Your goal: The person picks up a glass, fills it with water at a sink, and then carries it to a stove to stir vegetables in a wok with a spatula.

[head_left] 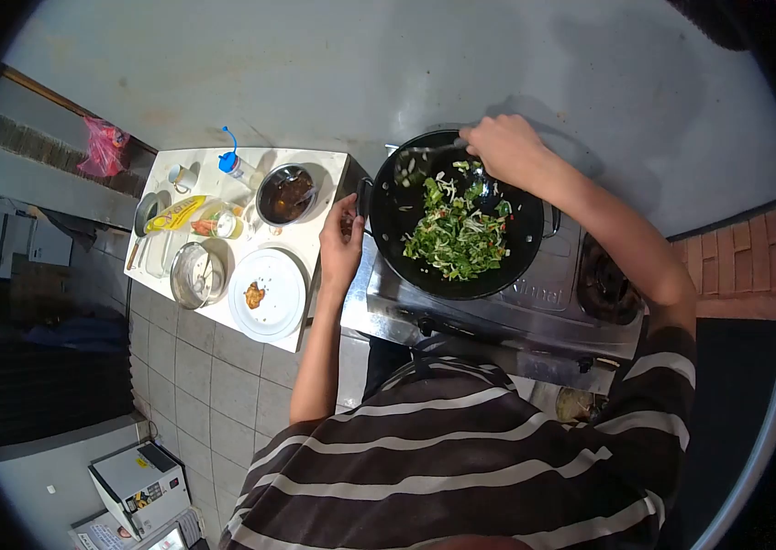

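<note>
A black two-handled wok [397, 247] sits on the stove, with chopped green leaves and pale shreds [457, 229] heaped in its middle. My right hand [507, 151] is closed over the far rim, gripping the handle of a spatula [414, 165]. The spatula's head lies against the wok's upper left wall, and a few bits of food show on it. At the wok's left side, my left hand [342, 234] is closed on the side handle [364, 196]. Part of that handle is hidden by my fingers.
On the steel stove [535, 298], a second burner [610, 284] lies at right. The white table [223, 316] at left holds a plate [269, 321] with a brown food piece, a pot of dark sauce [287, 194], a steel bowl [194, 275] and a blue-capped bottle [237, 167].
</note>
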Motion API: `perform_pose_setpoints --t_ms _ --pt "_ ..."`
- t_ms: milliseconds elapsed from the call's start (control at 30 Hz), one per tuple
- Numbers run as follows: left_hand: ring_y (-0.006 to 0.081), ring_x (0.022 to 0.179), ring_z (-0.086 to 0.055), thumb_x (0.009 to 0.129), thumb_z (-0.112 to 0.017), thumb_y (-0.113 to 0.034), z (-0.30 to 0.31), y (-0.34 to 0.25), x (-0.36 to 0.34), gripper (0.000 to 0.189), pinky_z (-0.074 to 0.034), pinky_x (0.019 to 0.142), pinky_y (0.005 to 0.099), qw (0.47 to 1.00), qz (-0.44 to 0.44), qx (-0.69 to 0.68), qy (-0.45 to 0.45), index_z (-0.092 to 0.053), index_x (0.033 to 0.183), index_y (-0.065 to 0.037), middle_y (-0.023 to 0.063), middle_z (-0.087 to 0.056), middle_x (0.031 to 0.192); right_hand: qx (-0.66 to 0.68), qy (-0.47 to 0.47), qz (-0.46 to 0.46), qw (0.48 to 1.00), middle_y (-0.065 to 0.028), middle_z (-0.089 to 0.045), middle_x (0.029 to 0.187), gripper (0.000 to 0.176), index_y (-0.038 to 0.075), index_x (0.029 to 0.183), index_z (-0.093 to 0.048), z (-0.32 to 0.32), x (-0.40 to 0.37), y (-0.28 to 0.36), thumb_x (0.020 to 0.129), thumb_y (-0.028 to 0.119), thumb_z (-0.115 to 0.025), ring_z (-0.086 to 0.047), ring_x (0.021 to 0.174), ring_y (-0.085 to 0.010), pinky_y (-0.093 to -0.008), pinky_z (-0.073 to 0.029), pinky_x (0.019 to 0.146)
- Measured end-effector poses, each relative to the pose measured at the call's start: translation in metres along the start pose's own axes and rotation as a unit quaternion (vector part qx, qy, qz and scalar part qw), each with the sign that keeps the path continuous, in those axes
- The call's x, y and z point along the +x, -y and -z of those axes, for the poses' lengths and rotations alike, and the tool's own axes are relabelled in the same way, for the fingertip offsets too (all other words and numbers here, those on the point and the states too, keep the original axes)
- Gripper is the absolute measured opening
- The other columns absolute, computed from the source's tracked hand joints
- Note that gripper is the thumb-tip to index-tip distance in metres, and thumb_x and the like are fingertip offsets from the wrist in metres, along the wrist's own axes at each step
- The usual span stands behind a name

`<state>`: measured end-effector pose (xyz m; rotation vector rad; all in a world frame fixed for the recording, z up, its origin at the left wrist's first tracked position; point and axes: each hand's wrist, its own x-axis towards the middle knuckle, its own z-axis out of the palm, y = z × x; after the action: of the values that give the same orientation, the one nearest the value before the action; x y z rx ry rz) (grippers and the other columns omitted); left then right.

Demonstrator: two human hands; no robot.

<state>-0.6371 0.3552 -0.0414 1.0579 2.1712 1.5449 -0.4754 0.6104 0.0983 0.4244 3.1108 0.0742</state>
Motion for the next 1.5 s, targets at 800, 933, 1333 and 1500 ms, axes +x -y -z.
perform_pose_setpoints --t_ms 800,933,1333,1500 --pt "0.014 0.077 -0.061 0.089 -0.06 0.005 0.0 0.009 0.002 0.039 -0.052 0.074 0.0283 0.999 0.004 -0.039 -0.001 -0.059 0.127 -0.003 0.0068 -0.059 0.091 0.053 0.266 -0.087 0.959 -0.0233 -0.07 0.09 0.022 -0.002 0.093 -0.072 -0.024 -0.015 0.006 0.086 0.017 -0.063 -0.069 0.089 -0.0388 -0.0472 -0.056 0.081" --pt "0.0142 0.08 -0.062 0.089 -0.06 0.005 -0.002 0.013 0.003 0.04 -0.052 0.074 0.0283 0.997 0.008 -0.08 -0.005 -0.059 0.128 -0.003 0.0077 -0.06 0.093 0.097 0.202 -0.026 0.974 -0.0252 -0.067 0.088 0.027 0.001 0.111 -0.064 -0.008 -0.067 0.026 0.089 0.015 -0.059 -0.068 0.082 -0.0416 -0.0502 -0.055 0.074" --pt "0.0129 0.084 -0.06 0.091 -0.059 0.004 -0.003 0.013 0.004 0.039 -0.051 0.078 0.0277 0.995 0.016 -0.092 0.02 -0.057 0.13 -0.003 0.0067 -0.059 0.094 0.046 -0.039 -0.152 0.987 -0.0141 -0.058 0.091 0.062 0.021 0.147 -0.045 -0.039 -0.167 0.065 0.088 0.008 -0.06 -0.062 0.055 -0.0295 -0.038 -0.052 0.05" --pt "0.0127 0.084 -0.058 0.093 -0.059 0.003 0.001 0.002 0.002 0.038 -0.05 0.078 0.0268 0.997 0.027 -0.072 0.022 -0.056 0.13 -0.002 0.0055 -0.058 0.092 0.062 -0.092 -0.163 0.98 -0.0155 -0.059 0.091 0.059 0.02 0.147 -0.044 -0.088 -0.166 0.057 0.09 0.013 -0.059 -0.064 0.056 -0.0313 -0.0403 -0.054 0.052"
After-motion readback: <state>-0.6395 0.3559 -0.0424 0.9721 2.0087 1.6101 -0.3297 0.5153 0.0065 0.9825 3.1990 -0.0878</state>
